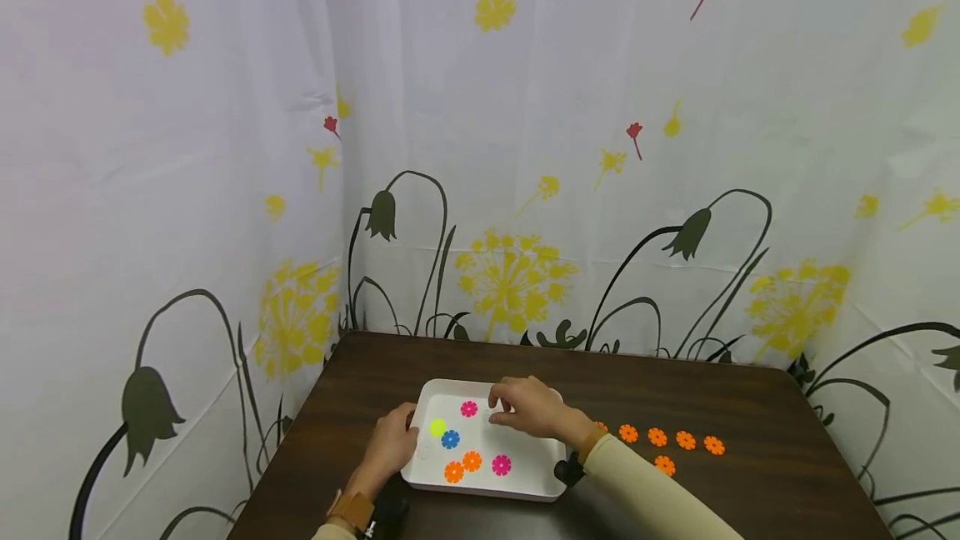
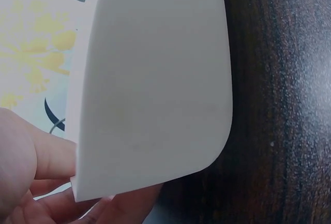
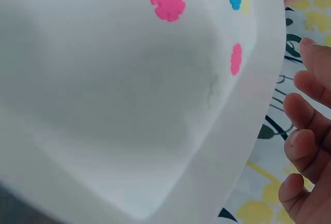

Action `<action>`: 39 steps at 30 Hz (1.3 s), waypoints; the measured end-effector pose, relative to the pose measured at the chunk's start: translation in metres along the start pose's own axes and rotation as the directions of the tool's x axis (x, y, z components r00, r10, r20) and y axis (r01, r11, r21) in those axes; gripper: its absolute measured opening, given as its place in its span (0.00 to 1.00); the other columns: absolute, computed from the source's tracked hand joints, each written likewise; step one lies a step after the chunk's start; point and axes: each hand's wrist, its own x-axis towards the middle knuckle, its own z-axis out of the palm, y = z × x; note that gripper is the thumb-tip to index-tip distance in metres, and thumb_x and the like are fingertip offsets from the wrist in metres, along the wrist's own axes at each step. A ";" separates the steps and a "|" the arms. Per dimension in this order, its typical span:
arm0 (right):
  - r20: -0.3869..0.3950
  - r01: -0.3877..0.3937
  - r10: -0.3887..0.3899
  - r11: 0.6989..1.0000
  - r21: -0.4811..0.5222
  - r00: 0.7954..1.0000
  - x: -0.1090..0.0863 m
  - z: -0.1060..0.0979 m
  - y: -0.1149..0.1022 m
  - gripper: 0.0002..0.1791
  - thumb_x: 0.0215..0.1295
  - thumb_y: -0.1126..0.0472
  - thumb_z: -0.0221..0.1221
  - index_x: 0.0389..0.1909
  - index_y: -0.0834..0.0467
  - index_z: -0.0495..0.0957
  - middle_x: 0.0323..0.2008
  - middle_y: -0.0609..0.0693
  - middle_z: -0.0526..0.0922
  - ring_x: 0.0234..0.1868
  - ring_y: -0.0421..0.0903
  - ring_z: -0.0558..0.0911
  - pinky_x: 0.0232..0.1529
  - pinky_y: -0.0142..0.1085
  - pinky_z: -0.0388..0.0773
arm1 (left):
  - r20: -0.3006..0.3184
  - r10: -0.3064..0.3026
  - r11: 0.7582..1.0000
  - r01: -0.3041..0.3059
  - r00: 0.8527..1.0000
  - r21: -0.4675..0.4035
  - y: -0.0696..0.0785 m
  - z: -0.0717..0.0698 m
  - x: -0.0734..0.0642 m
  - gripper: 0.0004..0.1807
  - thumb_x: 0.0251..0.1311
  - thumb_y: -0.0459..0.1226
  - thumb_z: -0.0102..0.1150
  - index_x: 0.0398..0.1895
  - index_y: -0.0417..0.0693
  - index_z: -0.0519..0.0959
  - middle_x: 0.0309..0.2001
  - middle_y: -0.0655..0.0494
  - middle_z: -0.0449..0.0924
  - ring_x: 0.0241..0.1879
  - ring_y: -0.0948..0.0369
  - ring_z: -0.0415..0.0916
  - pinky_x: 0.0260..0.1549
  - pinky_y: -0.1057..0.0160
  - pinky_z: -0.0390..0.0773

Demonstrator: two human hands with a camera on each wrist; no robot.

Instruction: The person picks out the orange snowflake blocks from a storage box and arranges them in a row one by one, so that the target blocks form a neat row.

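A white tray stands on the dark table in the head view. My left hand grips its left rim; the left wrist view has the thumb at the tray's corner and the other fingers outside and under it. Inside lie notched flower-shaped discs: a pink disc, another pink disc, a blue disc, a yellow disc and two touching orange discs. Over the tray's right part hovers my right hand, fingers loosely bent and apart, nothing visible between them in the right wrist view.
Several orange discs lie in a row on the table to the right of the tray, with one orange disc in front, near the right sleeve. Behind the dark wooden table hangs a white flower-print curtain.
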 end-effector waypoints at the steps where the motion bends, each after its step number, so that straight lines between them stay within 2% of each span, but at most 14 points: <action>1: 0.011 -0.004 0.004 1.000 -0.002 1.000 0.002 0.002 -0.002 0.12 0.68 0.51 0.71 0.46 0.52 0.86 0.33 0.42 0.81 0.30 0.34 0.72 0.36 0.30 0.69 | -0.002 -0.001 1.000 0.001 1.000 0.001 -0.001 0.000 0.000 0.21 0.69 0.27 0.60 0.65 0.31 0.77 0.51 0.37 0.85 0.41 0.51 0.81 0.48 0.42 0.83; 7: 0.078 -0.022 0.023 1.000 -0.005 0.997 0.012 0.012 -0.013 0.12 0.66 0.51 0.73 0.46 0.49 0.86 0.33 0.42 0.81 0.31 0.35 0.73 0.39 0.31 0.69 | 0.002 -0.013 1.000 0.013 1.000 0.001 -0.001 0.000 -0.001 0.22 0.70 0.27 0.60 0.65 0.32 0.77 0.52 0.37 0.85 0.42 0.51 0.81 0.51 0.40 0.82; 17: 0.150 0.064 -0.056 0.997 -0.044 0.987 0.023 0.024 -0.021 0.13 0.63 0.50 0.75 0.45 0.48 0.87 0.33 0.42 0.81 0.31 0.34 0.73 0.36 0.25 0.71 | 0.010 -0.021 1.000 0.021 1.000 -0.014 -0.002 0.000 0.000 0.22 0.69 0.27 0.61 0.65 0.32 0.77 0.53 0.37 0.85 0.43 0.50 0.80 0.52 0.39 0.82; 24: 0.189 0.089 -0.077 0.995 -0.054 0.979 0.028 0.027 -0.026 0.16 0.60 0.48 0.77 0.46 0.47 0.87 0.32 0.40 0.80 0.30 0.34 0.72 0.34 0.25 0.70 | 0.019 -0.021 1.000 0.022 1.000 -0.022 -0.001 0.000 -0.001 0.22 0.69 0.27 0.61 0.66 0.32 0.76 0.53 0.37 0.85 0.42 0.51 0.80 0.51 0.40 0.83; 32: 0.308 0.074 -0.050 0.995 -0.068 0.950 0.031 0.041 -0.035 0.17 0.59 0.46 0.77 0.47 0.42 0.86 0.30 0.36 0.77 0.30 0.33 0.72 0.37 0.30 0.66 | 0.020 -0.006 1.000 0.006 1.000 -0.016 0.000 0.002 -0.004 0.21 0.68 0.26 0.62 0.64 0.32 0.77 0.52 0.37 0.85 0.43 0.50 0.82 0.51 0.40 0.82; 35: 0.315 0.085 -0.052 0.992 -0.090 0.948 0.031 0.044 -0.037 0.16 0.58 0.47 0.78 0.46 0.41 0.87 0.31 0.36 0.77 0.31 0.33 0.72 0.37 0.30 0.66 | 0.018 0.000 1.000 0.000 1.000 -0.018 0.000 0.001 -0.004 0.22 0.68 0.26 0.62 0.64 0.31 0.77 0.52 0.36 0.85 0.44 0.49 0.82 0.52 0.39 0.82; 39: 0.308 0.141 -0.097 0.982 -0.125 0.947 0.033 0.045 -0.038 0.16 0.58 0.47 0.78 0.46 0.41 0.87 0.32 0.37 0.79 0.31 0.33 0.73 0.37 0.28 0.68 | 0.004 0.006 1.000 -0.006 1.000 -0.012 -0.001 -0.001 -0.002 0.22 0.67 0.26 0.63 0.64 0.30 0.77 0.53 0.35 0.85 0.44 0.49 0.82 0.52 0.38 0.82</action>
